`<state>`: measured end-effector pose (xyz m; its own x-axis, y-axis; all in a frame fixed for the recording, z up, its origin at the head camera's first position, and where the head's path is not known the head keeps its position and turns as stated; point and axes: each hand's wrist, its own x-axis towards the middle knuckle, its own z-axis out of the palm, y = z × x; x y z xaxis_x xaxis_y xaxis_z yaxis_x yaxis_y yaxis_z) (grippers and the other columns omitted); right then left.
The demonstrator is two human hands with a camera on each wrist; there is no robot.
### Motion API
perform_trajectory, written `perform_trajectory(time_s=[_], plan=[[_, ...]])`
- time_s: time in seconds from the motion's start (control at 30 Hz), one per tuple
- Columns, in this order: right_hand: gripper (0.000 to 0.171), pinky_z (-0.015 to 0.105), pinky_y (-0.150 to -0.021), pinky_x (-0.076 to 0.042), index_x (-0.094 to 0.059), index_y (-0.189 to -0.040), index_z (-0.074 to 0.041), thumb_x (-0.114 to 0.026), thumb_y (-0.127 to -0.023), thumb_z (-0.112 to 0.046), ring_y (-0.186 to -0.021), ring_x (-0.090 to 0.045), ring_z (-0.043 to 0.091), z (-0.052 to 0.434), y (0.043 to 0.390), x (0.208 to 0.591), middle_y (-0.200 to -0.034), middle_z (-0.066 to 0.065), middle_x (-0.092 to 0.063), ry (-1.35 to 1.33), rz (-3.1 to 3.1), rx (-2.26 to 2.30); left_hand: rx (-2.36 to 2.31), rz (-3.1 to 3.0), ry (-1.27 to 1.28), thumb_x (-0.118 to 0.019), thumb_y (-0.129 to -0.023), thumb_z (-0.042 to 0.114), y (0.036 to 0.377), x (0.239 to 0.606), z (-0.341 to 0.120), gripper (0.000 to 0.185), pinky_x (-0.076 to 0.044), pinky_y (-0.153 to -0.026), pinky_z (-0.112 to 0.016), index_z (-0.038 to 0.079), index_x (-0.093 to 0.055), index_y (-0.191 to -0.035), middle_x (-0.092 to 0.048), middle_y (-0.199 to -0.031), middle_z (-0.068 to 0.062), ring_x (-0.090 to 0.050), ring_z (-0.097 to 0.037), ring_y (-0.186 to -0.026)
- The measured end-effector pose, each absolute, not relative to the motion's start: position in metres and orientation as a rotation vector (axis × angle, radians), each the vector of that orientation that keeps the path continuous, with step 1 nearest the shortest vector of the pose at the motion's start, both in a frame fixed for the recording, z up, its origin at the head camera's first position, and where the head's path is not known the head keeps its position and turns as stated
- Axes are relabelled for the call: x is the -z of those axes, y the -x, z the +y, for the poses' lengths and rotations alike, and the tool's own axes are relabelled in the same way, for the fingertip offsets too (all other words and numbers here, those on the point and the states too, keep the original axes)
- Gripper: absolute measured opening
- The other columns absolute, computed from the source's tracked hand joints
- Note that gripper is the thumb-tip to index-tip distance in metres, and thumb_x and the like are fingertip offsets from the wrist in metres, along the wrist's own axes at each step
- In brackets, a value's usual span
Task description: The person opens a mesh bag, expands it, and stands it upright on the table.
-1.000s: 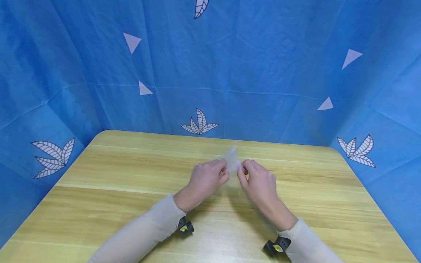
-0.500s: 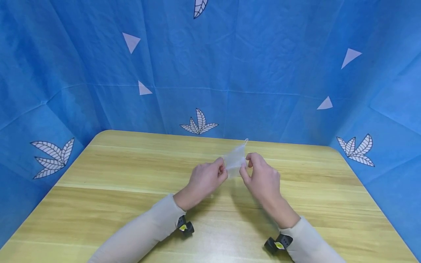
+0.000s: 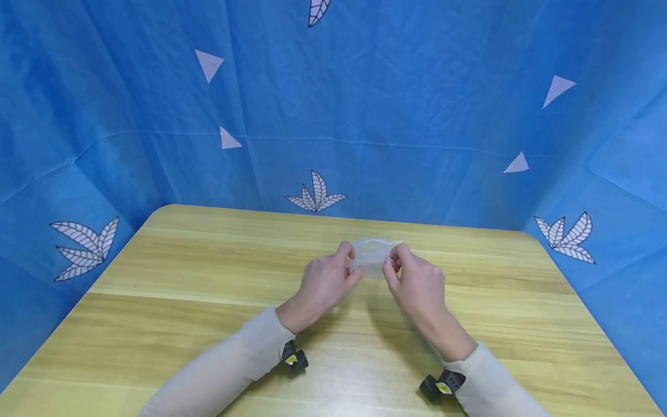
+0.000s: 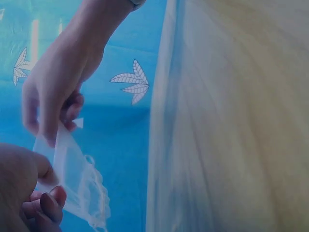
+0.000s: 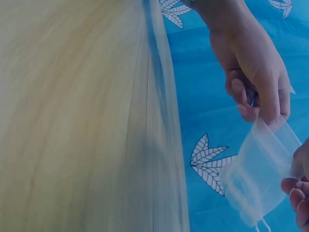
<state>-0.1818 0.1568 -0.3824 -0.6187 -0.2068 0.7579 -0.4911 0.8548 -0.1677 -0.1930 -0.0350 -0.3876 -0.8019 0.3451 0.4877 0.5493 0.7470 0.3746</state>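
Note:
A small, sheer white drawstring bag is held up between both hands above the table. Its gathered edge and thin cord show in the right wrist view. My left hand pinches one side of the bag; in the right wrist view the left hand has its fingertips on the bag's top corner. On the opposite side my right hand grips the cloth between thumb and fingers. The left wrist view shows the right hand on the bag too, with the left hand partly cut off.
A light wood-grain table lies beneath the hands. Behind it and at the sides hangs a blue curtain printed with leaves and triangles. Each wrist wears a black camera strap.
The bag has turned from a pointed, tilted shape to lying wider between the hands, its top edge now rounded. The left forefinger has risen away from the thumb. The right hand has shifted slightly right.

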Motion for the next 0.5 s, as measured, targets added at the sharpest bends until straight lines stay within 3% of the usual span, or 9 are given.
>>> perform_trajectory(time_s=[0.17, 0.27, 0.4, 0.5], plan=[[0.007, 0.027, -0.038, -0.031, -0.055, -0.087, -0.009, -0.062, -0.087, -0.008, -0.042, -0.041, 0.009, 0.1566, 0.1812, 0.3808, -0.064, -0.002, -0.062, -0.491, -2.265, -0.452, 0.723, -2.493, 0.639, -0.056, -0.089, 0.010, 0.1954, 0.3861, -0.0374, 0.012, -0.025, -0.036, -0.020, 0.008, -0.050, -0.099, -0.042, -0.052, 0.009, -0.030, -0.004, -0.037], [0.004, 0.026, -0.037, -0.029, -0.055, -0.088, -0.008, -0.056, -0.090, -0.011, -0.042, -0.040, 0.008, 0.1566, 0.1807, 0.3805, -0.063, -0.002, -0.061, -0.499, -2.259, -0.440, 0.733, -2.464, 0.644, -0.057, -0.089, 0.012, 0.1969, 0.3867, -0.0379, 0.014, -0.024, -0.035, -0.019, 0.008, -0.050, -0.101, -0.042, -0.052, 0.010, -0.030, -0.003, -0.037], [0.013, 0.026, -0.037, -0.029, -0.055, -0.089, -0.007, -0.047, -0.095, -0.016, -0.043, -0.038, 0.007, 0.1579, 0.1805, 0.3802, -0.063, -0.001, -0.059, -0.513, -2.237, -0.437, 0.736, -2.420, 0.664, -0.058, -0.090, 0.011, 0.1983, 0.3869, -0.0383, 0.013, -0.023, -0.036, -0.018, 0.008, -0.051, -0.100, -0.041, -0.052, 0.011, -0.028, -0.001, -0.038], [0.007, 0.026, -0.037, -0.028, -0.054, -0.087, -0.008, -0.052, -0.092, -0.012, -0.043, -0.037, 0.006, 0.1578, 0.1806, 0.3789, -0.063, -0.001, -0.060, -0.497, -2.229, -0.443, 0.723, -2.399, 0.675, -0.057, -0.089, 0.009, 0.1988, 0.3862, -0.0387, 0.012, -0.023, -0.036, -0.018, 0.009, -0.051, -0.099, -0.040, -0.053, 0.011, -0.029, -0.002, -0.038]])
